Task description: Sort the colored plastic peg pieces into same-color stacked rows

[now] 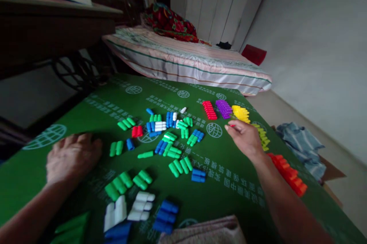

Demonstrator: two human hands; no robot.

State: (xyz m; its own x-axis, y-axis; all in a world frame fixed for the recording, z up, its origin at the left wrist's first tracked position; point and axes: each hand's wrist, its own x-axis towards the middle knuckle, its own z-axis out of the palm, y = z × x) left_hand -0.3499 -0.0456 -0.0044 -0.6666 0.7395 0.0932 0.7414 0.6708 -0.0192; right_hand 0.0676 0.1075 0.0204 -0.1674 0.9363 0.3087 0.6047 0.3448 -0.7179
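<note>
A small red plastic piece [232, 125] shows at the fingertips of the right hand [243, 136], whose thumb and fingers are pinched together on it over the green counter [218, 202]. Just beyond lie a red row [209, 110], a purple row [223, 109] and a yellow row [241, 114] of pieces. The left hand [73, 156] rests palm down, fingers loosely spread, near a green pair [116, 148]. A bed [186, 62] stands behind.

The small red cylindrical plastic pieces [209, 110] look smooth and slightly glossy, the green printed table [212, 202] smooth and dull, the folded greyish-brown cloth [209, 231] matt.
</note>
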